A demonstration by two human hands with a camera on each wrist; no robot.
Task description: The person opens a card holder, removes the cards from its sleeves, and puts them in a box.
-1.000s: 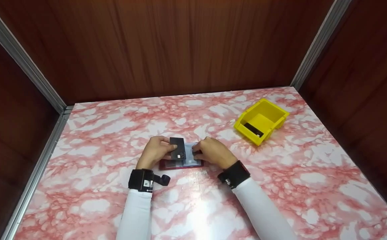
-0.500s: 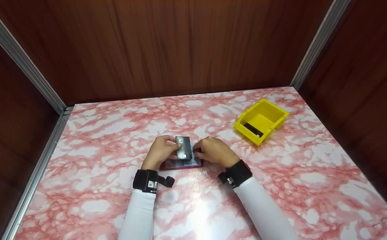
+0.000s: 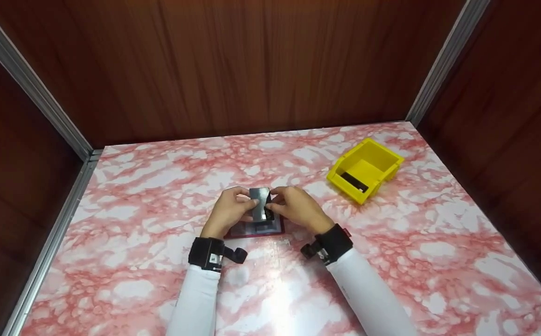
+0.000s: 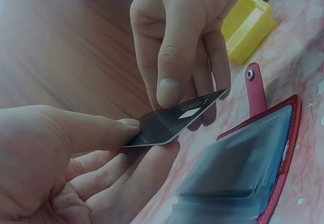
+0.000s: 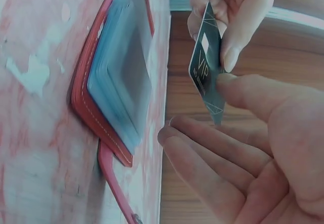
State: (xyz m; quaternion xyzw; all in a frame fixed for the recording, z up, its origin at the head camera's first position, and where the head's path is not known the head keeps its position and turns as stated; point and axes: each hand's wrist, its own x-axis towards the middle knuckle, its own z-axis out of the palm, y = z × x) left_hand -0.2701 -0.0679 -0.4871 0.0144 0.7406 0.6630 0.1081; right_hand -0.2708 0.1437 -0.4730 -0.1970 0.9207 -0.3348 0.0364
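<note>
1. Right hand [image 3: 301, 207] was down by the clear sleeves [image 4: 228, 158] half a second ago, and now it's up at the black VIP card [image 5: 205, 72]. Left hand [image 3: 231, 210] and card have nudged a bit to the right too.
2. Left hand's got the card pinched, thumb on the face and fingers underneath.
3. Right thumb is touching the same face near the other long edge, fingers round the back. Can't tell if they're actually squeezing it, since the card blocks the contact.
4. Card's tilted, held above the red card wallet [image 5: 96, 117], with its pale chip and "VIP" lettering showing.
5. Wallet's lying open on the red-and-white marbled table [image 3: 158, 196], sleeves facing up. Its pink strap [image 4: 255, 89] sticks out past the edge, metal snap [image 4: 249, 74] at the end.
6. Off to the right, well apart from the hands, sits a yellow bin [image 3: 364, 169] with a dark strip [image 3: 354, 181] inside; can't make out what that is.
</note>
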